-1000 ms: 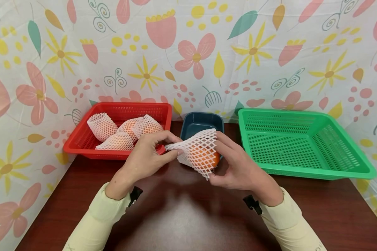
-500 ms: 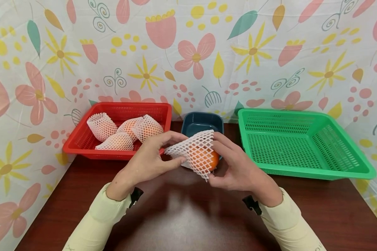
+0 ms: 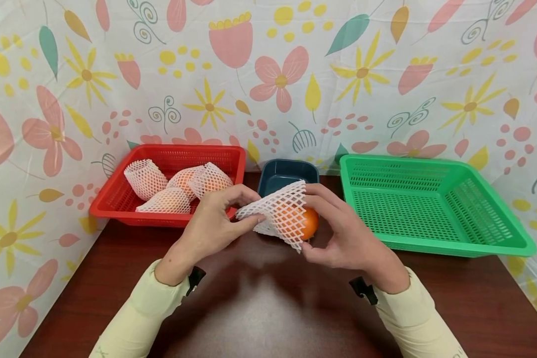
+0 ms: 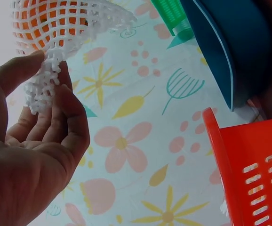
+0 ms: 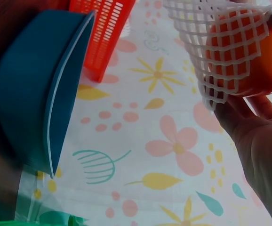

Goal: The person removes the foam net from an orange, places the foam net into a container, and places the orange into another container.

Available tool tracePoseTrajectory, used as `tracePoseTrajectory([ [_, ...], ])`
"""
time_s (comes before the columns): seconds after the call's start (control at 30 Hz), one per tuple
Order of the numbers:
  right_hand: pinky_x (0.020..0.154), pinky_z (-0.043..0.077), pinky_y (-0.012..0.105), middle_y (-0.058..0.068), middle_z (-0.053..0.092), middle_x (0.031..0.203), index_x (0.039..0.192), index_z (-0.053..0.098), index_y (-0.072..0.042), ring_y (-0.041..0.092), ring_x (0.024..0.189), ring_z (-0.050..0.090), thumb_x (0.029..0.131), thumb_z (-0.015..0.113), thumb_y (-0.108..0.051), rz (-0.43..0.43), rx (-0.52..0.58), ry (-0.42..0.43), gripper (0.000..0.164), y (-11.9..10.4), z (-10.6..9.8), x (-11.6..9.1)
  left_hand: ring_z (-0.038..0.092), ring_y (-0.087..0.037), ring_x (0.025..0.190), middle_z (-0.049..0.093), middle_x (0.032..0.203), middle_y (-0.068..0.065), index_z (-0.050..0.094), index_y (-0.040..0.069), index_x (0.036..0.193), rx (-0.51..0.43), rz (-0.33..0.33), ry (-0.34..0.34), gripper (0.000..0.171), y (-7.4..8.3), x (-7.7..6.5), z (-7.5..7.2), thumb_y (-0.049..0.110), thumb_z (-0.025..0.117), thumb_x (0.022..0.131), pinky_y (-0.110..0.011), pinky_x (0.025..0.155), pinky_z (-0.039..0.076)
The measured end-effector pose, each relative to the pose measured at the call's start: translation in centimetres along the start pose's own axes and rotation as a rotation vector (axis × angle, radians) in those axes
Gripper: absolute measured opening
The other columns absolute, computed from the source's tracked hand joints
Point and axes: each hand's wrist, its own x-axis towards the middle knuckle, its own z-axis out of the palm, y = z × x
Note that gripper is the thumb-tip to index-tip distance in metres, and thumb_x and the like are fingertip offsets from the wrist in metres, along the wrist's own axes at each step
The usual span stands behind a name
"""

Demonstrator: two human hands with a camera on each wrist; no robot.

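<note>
My left hand (image 3: 215, 219) pinches the gathered tail of a white foam net sleeve (image 3: 268, 211) between thumb and fingers; the left wrist view shows the bunched mesh in the grip. An orange (image 3: 311, 223) sits partly inside the sleeve, its bare right side showing past the net's open edge. My right hand (image 3: 344, 228) holds the orange and that edge, fingers above and thumb below. In the right wrist view its fingers curve around the fruit (image 5: 270, 56), though the palm side is partly cut off. Both hands are above the table, in front of a small dark blue tray (image 3: 288, 171).
A red basket (image 3: 138, 216) at the left back holds several oranges in white foam nets (image 3: 145, 181). At the right back stands a green basket (image 3: 438, 243) with its slatted floor showing. Behind everything hangs a flower-patterned cloth (image 3: 277, 119). The table (image 3: 259, 308) is dark reddish wood.
More of the orange's bare side now shows beyond the net's open edge. Both hands have stayed almost in place, with the left still pinching the tail.
</note>
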Motion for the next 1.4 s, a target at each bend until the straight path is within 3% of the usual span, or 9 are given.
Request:
tracePoseTrajectory([
  [0.2,0.105,0.048,0.022,0.019,0.056,0.143,0.134,0.061,-0.001,0.032,0.124,0.057,0.073,0.084,-0.014,-0.019,0.02,0.043,0.067,0.2,-0.7,0.2,0.065,-0.009,0.096,0.074,0.105,0.015,0.075,0.023,0.11,0.028,0.004,0.031,0.028,-0.2,0.1,0.1,0.016,0.089,0.087,-0.029,0.082,0.058],
  [0.4,0.104,0.048,0.021,0.012,0.056,0.148,0.14,0.062,-0.009,0.028,0.131,0.055,0.071,0.089,-0.013,0.054,0.009,0.045,0.073,-0.2,-1.8,0.4,0.064,-0.011,0.092,0.076,0.104,0.011,0.076,0.02,0.109,0.042,-0.011,0.064,0.026,-0.4,0.1,0.2,0.013,0.088,0.088,-0.028,0.075,0.056],
  [0.6,0.106,0.048,0.022,0.014,0.057,0.147,0.141,0.063,-0.007,0.03,0.134,0.054,0.072,0.087,-0.012,0.069,-0.002,0.069,0.073,-0.5,-3.0,0.5,0.063,-0.012,0.09,0.076,0.105,0.01,0.075,0.02,0.11,0.089,-0.04,0.103,0.028,-0.3,0.1,0.4,0.013,0.089,0.086,-0.031,0.074,0.059],
  [1.0,0.103,0.05,0.019,0.012,0.058,0.148,0.14,0.063,-0.005,0.028,0.131,0.057,0.071,0.087,-0.014,0.111,-0.089,0.127,0.074,-0.6,-4.5,0.1,0.056,-0.013,0.081,0.07,0.1,0.006,0.07,0.018,0.104,0.18,0.001,0.145,0.03,-0.7,0.3,0.8,0.006,0.089,0.083,-0.029,0.066,0.05],
  [1.27,0.102,0.05,0.018,0.013,0.059,0.147,0.14,0.063,-0.003,0.028,0.13,0.057,0.071,0.086,-0.014,0.103,-0.111,0.159,0.073,-0.7,-4.9,0.2,0.06,-0.016,0.096,0.07,0.105,0.002,0.068,0.015,0.101,0.252,0.011,0.146,0.033,-1.1,0.7,2.2,0.004,0.09,0.08,-0.032,0.083,0.056],
  [1.4,0.102,0.05,0.018,0.014,0.059,0.146,0.141,0.063,-0.002,0.028,0.13,0.058,0.071,0.086,-0.013,0.112,-0.108,0.176,0.074,-0.6,-5.0,0.1,0.061,-0.018,0.098,0.068,0.105,0.002,0.066,0.015,0.098,0.267,-0.011,0.136,0.032,-1.3,0.8,3.0,0.003,0.089,0.08,-0.031,0.086,0.057],
])
